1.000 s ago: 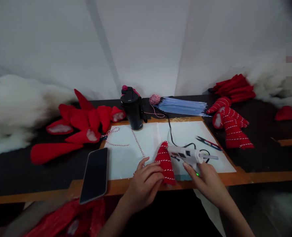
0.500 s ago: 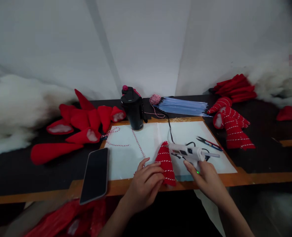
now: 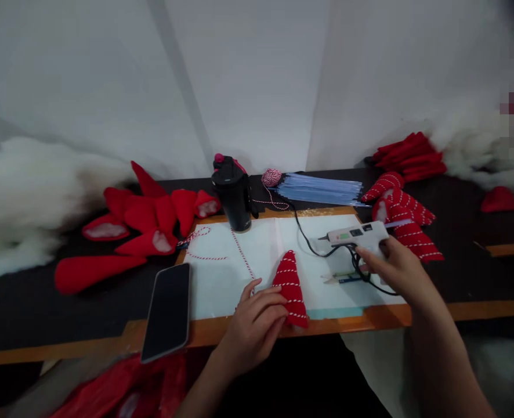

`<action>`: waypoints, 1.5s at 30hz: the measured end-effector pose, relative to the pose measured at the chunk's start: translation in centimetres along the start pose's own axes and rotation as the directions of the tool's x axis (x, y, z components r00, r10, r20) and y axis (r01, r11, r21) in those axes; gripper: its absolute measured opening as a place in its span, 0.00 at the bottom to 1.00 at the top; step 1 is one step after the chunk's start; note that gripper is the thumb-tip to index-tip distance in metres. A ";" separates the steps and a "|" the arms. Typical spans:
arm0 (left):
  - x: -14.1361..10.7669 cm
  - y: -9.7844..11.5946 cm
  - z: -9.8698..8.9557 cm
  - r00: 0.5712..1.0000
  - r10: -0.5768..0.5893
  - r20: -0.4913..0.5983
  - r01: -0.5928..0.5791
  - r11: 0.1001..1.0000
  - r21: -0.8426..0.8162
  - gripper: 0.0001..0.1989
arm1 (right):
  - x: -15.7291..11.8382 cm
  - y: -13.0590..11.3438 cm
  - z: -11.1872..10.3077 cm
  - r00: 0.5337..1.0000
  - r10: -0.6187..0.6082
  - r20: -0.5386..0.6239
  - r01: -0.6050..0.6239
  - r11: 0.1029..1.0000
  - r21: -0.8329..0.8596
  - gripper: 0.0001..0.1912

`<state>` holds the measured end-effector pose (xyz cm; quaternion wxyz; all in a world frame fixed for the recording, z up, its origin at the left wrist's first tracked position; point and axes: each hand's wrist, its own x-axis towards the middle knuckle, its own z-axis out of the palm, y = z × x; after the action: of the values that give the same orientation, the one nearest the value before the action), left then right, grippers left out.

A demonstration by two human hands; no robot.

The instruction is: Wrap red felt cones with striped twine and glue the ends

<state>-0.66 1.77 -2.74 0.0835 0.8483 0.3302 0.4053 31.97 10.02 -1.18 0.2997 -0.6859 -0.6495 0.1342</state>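
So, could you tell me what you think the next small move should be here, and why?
I'd probably set the glue gun down on the white sheet, away from the striped red felt cone. The right hand holds it raised clear of the cone, and the left hand already steadies the cone.

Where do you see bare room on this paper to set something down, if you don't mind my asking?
Bare white paper shows between the phone and the left hand, and again between the red-and-white twine and the black cable. The right end is crowded: the right hand holds the glue gun over tangled cable.
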 end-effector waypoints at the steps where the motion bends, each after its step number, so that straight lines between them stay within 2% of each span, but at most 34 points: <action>1: 0.1 0.0 0.0 1.000 0.001 -0.008 -0.001 1.000 -0.001 0.11 | 1.0 0.7 -0.2 1.000 0.030 0.005 -0.029 0.993 -0.117 0.23; 3: 0.1 0.1 0.1 1.000 -0.004 -0.023 0.004 1.000 -0.008 0.12 | 2.1 1.5 -0.2 0.997 0.064 -0.032 -0.070 0.967 -0.246 0.24; 4: 0.1 0.1 0.1 0.999 -0.009 -0.031 0.008 1.000 -0.015 0.12 | 2.1 1.6 0.0 0.995 0.047 -0.086 -0.070 0.956 -0.286 0.25; 6: -0.1 0.0 0.1 0.999 -0.019 -0.049 0.017 0.999 -0.031 0.14 | 1.2 1.3 0.5 0.983 -0.062 -0.174 0.002 0.945 -0.326 0.24; 7: -0.2 0.0 0.0 0.998 -0.024 -0.061 0.022 0.999 -0.036 0.15 | 0.4 1.1 0.8 0.970 -0.148 -0.193 0.075 0.937 -0.342 0.23; 8: -0.4 -0.1 0.0 0.997 -0.030 -0.072 0.027 0.999 -0.037 0.16 | -0.5 0.8 1.2 0.950 -0.256 -0.177 0.181 0.917 -0.355 0.20; 10: -0.7 -0.2 0.0 0.994 -0.043 -0.096 0.041 0.999 -0.025 0.17 | -2.4 0.3 1.9 0.879 -0.475 -0.046 0.429 0.830 -0.357 0.16; 12: -1.1 -0.3 -0.1 0.992 -0.066 -0.105 0.066 0.998 -0.004 0.16 | -3.7 0.2 2.5 0.794 -0.600 0.093 0.592 0.730 -0.341 0.15; 13: -1.2 -0.3 -0.2 0.991 -0.075 -0.109 0.076 0.997 0.007 0.16 | -4.1 0.3 2.7 0.765 -0.630 0.132 0.632 0.696 -0.341 0.14; 22: -2.1 0.3 -0.2 0.983 -0.119 -0.144 0.132 0.987 0.088 0.15 | -4.3 1.1 3.9 0.756 -0.629 0.183 0.643 0.661 -0.387 0.09; 29: -2.6 0.5 -0.5 0.978 -0.102 -0.180 0.121 0.988 0.096 0.13 | -5.3 0.3 4.6 0.775 -0.629 0.061 0.605 0.710 -0.361 0.10; 32: -2.4 0.9 -0.6 0.977 -0.101 -0.189 0.123 0.987 0.107 0.14 | -5.7 0.1 4.7 0.770 -0.637 0.048 0.611 0.714 -0.342 0.15; 35: -2.0 1.4 -0.7 0.976 -0.104 -0.191 0.129 0.984 0.126 0.16 | -5.8 0.5 4.4 0.775 -0.628 0.072 0.612 0.717 -0.334 0.19; 39: -1.0 1.6 -0.2 0.986 -0.032 -0.165 0.058 0.987 0.151 0.19 | -5.7 0.8 4.2 0.783 -0.612 0.111 0.610 0.719 -0.334 0.13; 43: -0.2 1.5 0.3 0.987 -0.007 -0.162 0.028 0.992 0.126 0.16 | -5.5 0.2 4.1 0.791 -0.595 0.143 0.609 0.744 -0.275 0.10; 45: 0.0 1.5 0.4 0.984 -0.005 -0.179 0.025 0.994 0.110 0.16 | -5.4 0.1 3.7 0.776 -0.607 0.172 0.631 0.739 -0.237 0.11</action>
<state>0.38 0.66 -2.44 0.0089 0.8095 0.3650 0.4598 29.23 5.62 -5.25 0.1992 -0.4601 -0.8644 -0.0382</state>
